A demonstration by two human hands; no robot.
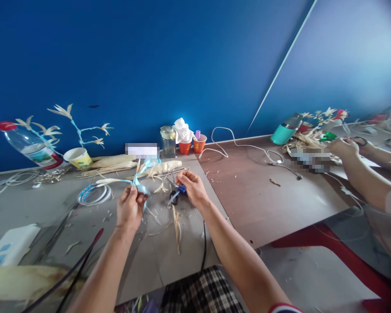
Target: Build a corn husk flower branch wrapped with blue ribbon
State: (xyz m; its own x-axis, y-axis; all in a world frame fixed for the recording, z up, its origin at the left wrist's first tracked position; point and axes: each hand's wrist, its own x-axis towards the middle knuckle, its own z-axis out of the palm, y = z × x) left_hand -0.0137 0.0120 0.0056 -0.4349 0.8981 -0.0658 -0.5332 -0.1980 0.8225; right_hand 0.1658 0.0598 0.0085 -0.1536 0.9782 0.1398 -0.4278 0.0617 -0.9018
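Observation:
My left hand (130,208) is closed in a pinch on a light blue ribbon-wrapped stem (140,180) that carries pale dried-husk petals. The blue ribbon runs left to a coil (94,194) lying on the grey table (169,256). My right hand (191,188) is closed around a small blue-handled tool (179,191), its tip pointing left toward the stem. Both hands hover just above the table, a hand's width apart. Pale husk pieces (164,167) lie just behind them.
A plastic bottle (32,148), a yellow paper cup (78,157) and a husk-flower branch (74,126) stand at back left. A glass jar (168,141) and orange cups (199,142) stand at the back. Another person's hands (348,147) work at right near a teal flask (285,128). A white cable (247,148) crosses the brown table.

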